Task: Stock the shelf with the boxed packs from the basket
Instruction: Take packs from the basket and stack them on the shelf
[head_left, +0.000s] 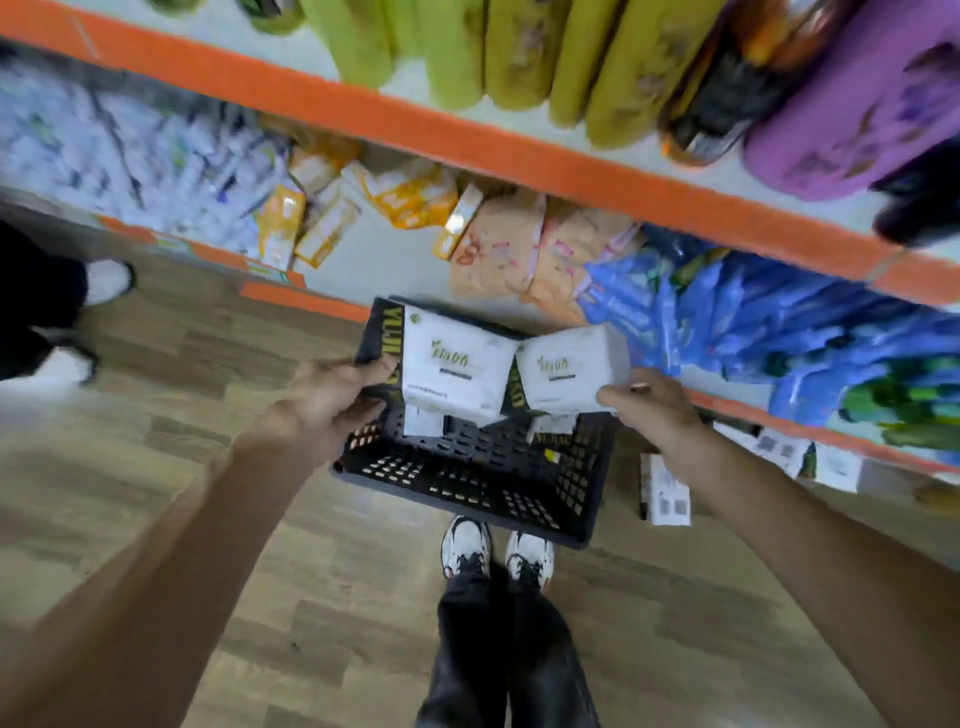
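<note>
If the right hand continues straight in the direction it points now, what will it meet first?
The right hand, gripping a white boxed pack, points up-left toward the other white pack held by the left hand. The packs would probably meet first; depth is unclear.

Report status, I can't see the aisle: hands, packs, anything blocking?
Left hand grips a pack; right hand grips another pack. Both above the basket. More packs inside. Nothing blocking the shelf.

We see a perforated black plastic basket (470, 475), smooth white card packs (457, 366), wood-grain matt floor (208, 364), glossy blue film-wrapped packs (727, 317) at two o'clock.
</note>
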